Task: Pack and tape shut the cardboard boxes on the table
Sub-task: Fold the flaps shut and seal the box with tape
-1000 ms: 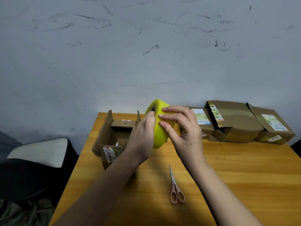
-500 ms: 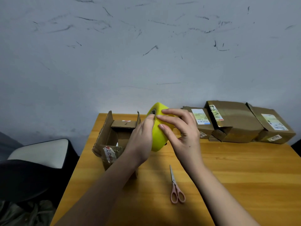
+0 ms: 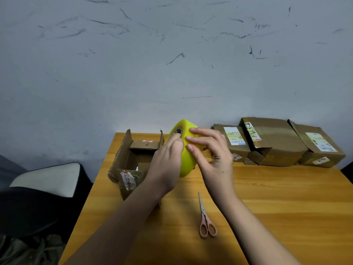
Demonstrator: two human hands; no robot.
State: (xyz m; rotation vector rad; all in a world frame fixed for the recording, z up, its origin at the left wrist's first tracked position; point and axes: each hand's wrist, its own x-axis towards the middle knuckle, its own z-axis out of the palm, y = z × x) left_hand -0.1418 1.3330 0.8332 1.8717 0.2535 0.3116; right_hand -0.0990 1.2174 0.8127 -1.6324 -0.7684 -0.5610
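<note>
Both hands, left hand point(image 3: 166, 159) and right hand point(image 3: 214, 155), still grip the yellow tape roll point(image 3: 184, 150), lowered slightly; fingers point(image 3: 193, 139) search its end, at 3 o'clock of the open box point(image 3: 133, 157).

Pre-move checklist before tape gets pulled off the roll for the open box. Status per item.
1. Yellow roll of tape in hand: ok, left hand and right hand both have a grip on it, above the wooden table.
2. Free tape end found: cannot tell, fingertips lie on the roll's face, no loose strip visible.
3. Open cardboard box flaps folded shut: not ok, flaps stand up.
4. Box contents in: cannot tell, the inside is mostly hidden.
5. Pink-handled scissors within reach: ok, lying on the table near the right forearm.
6. Three taped cardboard boxes out of the way: ok, at the far edge.
</note>
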